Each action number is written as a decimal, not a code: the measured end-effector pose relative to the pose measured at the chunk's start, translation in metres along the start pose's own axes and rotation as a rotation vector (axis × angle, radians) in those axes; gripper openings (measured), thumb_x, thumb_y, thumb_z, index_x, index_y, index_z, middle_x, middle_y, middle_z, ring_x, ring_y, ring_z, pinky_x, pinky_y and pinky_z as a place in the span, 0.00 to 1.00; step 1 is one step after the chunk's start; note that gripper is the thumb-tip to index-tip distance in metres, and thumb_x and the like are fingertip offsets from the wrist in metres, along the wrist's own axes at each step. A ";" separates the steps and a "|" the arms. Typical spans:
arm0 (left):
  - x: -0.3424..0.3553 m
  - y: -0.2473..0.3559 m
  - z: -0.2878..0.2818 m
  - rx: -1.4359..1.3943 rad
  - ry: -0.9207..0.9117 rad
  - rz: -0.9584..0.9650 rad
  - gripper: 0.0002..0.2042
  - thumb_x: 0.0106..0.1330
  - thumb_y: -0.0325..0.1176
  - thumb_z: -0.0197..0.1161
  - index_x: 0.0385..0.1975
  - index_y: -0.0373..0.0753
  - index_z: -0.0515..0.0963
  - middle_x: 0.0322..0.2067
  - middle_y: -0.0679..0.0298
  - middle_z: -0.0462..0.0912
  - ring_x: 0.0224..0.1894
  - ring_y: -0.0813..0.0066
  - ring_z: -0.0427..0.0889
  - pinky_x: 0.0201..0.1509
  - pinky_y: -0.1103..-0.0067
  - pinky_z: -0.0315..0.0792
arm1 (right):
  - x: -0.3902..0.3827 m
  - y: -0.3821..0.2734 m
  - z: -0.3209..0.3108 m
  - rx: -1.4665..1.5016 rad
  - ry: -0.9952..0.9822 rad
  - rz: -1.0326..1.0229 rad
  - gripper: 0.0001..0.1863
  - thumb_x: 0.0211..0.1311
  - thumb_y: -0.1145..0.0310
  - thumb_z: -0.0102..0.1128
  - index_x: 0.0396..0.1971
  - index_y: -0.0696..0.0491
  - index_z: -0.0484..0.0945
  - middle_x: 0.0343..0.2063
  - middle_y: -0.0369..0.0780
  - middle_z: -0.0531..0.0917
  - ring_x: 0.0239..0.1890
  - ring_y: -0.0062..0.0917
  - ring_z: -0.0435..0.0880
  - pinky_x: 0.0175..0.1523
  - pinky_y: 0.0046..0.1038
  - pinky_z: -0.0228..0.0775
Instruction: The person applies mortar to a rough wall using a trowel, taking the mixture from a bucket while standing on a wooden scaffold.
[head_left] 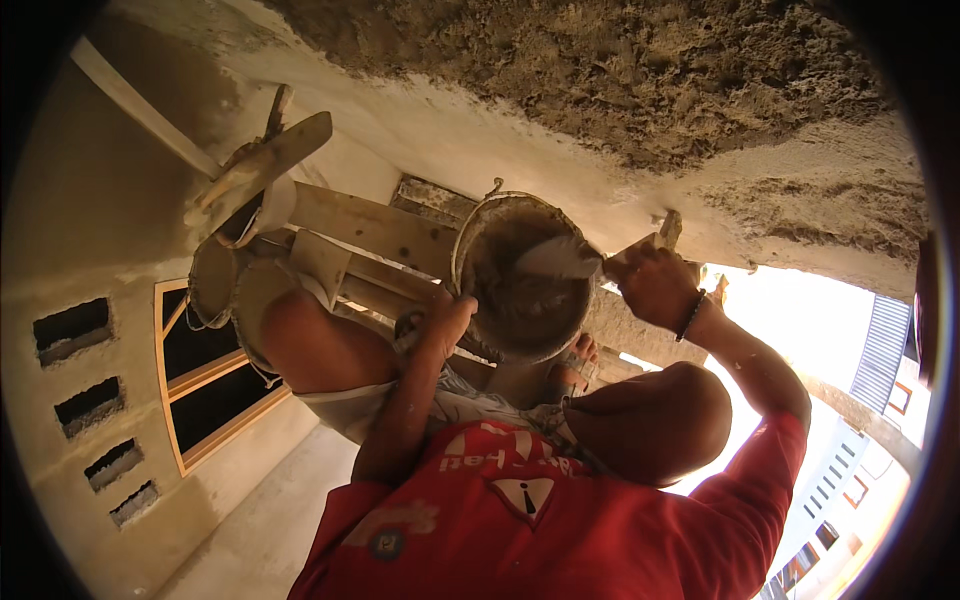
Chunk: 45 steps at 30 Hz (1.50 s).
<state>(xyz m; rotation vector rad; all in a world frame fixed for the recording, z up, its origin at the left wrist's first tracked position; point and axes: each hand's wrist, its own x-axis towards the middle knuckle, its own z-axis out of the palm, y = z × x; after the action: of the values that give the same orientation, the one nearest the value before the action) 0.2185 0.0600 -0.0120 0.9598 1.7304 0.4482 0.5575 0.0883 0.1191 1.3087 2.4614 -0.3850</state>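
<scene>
In front of me a round bucket point(525, 352) with a wire handle holds wet grey mortar point(515, 300). My left hand point(448, 325) is closed on the bucket's near left rim. My right hand point(655, 288) grips a trowel by its handle, fingers wrapped round it. The trowel's pale, mortar-smeared blade point(560, 258) reaches over the right rim, low in the bucket against the mortar. Both knees are bent on either side of the bucket, and a bare foot shows at its right.
Wooden planks point(375, 225) run under the bucket. More buckets point(212, 280) stand at the left, with a long wooden board point(270, 160) above them. Rough mortar point(650, 80) covers the surface ahead. A wooden window frame point(210, 372) and a wall with several rectangular holes are at left.
</scene>
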 end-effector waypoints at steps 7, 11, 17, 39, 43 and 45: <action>-0.029 0.054 0.001 -0.104 -0.060 0.035 0.09 0.46 0.28 0.58 0.25 0.28 0.71 0.21 0.62 0.72 0.26 0.71 0.69 0.33 0.69 0.65 | 0.014 -0.027 0.039 0.235 -0.208 0.061 0.13 0.61 0.65 0.51 0.41 0.52 0.80 0.31 0.46 0.82 0.34 0.41 0.84 0.39 0.41 0.78; -0.036 0.053 0.002 -0.183 0.011 0.064 0.13 0.46 0.27 0.58 0.30 0.25 0.70 0.24 0.62 0.73 0.27 0.73 0.69 0.32 0.70 0.66 | 0.027 -0.037 0.080 0.449 -0.146 -0.095 0.15 0.59 0.58 0.54 0.41 0.50 0.81 0.31 0.46 0.84 0.34 0.42 0.84 0.42 0.42 0.77; -0.023 0.032 -0.002 -0.145 -0.057 -0.111 0.15 0.46 0.30 0.61 0.35 0.33 0.74 0.33 0.61 0.76 0.36 0.67 0.73 0.43 0.72 0.68 | 0.009 -0.032 0.084 0.611 0.102 -0.031 0.16 0.59 0.54 0.57 0.42 0.46 0.80 0.30 0.43 0.84 0.29 0.40 0.84 0.37 0.39 0.78; -0.020 0.042 -0.005 -0.075 -0.038 -0.158 0.29 0.44 0.31 0.64 0.49 0.27 0.68 0.47 0.47 0.73 0.49 0.57 0.72 0.51 0.64 0.67 | -0.050 0.035 -0.110 0.572 0.392 0.042 0.19 0.51 0.65 0.69 0.41 0.54 0.74 0.27 0.43 0.80 0.29 0.38 0.82 0.35 0.33 0.76; -0.012 0.030 -0.006 -0.126 -0.059 -0.229 0.29 0.43 0.30 0.64 0.49 0.26 0.67 0.46 0.48 0.73 0.49 0.57 0.73 0.50 0.65 0.67 | -0.071 0.037 -0.211 0.491 0.512 0.030 0.19 0.51 0.70 0.66 0.42 0.55 0.71 0.33 0.45 0.80 0.32 0.35 0.82 0.36 0.33 0.77; -0.008 0.028 -0.004 -0.114 -0.099 -0.251 0.29 0.43 0.30 0.64 0.49 0.26 0.68 0.46 0.49 0.73 0.48 0.58 0.73 0.49 0.64 0.67 | -0.085 0.032 -0.261 0.329 0.540 -0.034 0.15 0.51 0.72 0.65 0.39 0.56 0.73 0.32 0.43 0.81 0.32 0.31 0.83 0.34 0.30 0.77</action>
<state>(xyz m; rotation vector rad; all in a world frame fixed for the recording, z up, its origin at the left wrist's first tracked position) 0.2267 0.0717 0.0138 0.6617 1.6893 0.3256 0.5877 0.1420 0.3885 1.6855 2.9590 -0.5184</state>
